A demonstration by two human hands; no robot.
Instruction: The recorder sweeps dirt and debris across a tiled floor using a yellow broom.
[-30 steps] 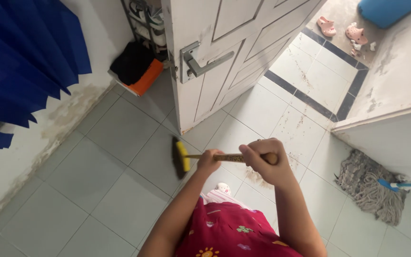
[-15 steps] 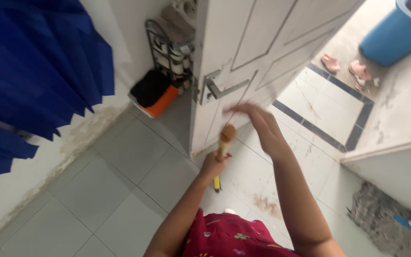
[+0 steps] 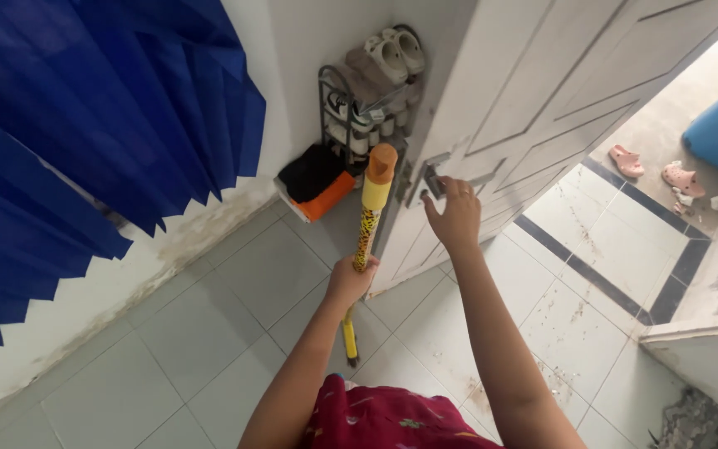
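Since a moment ago the right hand [image 3: 456, 218] has left the broom [image 3: 365, 241] and reached the door handle [image 3: 432, 180], fingers loosely spread against it; whether it grips, I cannot tell. Left hand [image 3: 351, 281] clenches the patterned stick mid-shaft, holding it upright, bristles near the floor tiles [image 3: 234, 283]. Broom seems light, rigid, smooth; gripping mid-shaft balances it

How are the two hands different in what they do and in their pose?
The left hand is closed in a fist around the yellow broom handle, while the right hand has its fingers spread open at the door handle. The left hand sits lower and nearer the body; the right hand reaches farther, up to the white door. Both arms are bare and stretched forward.
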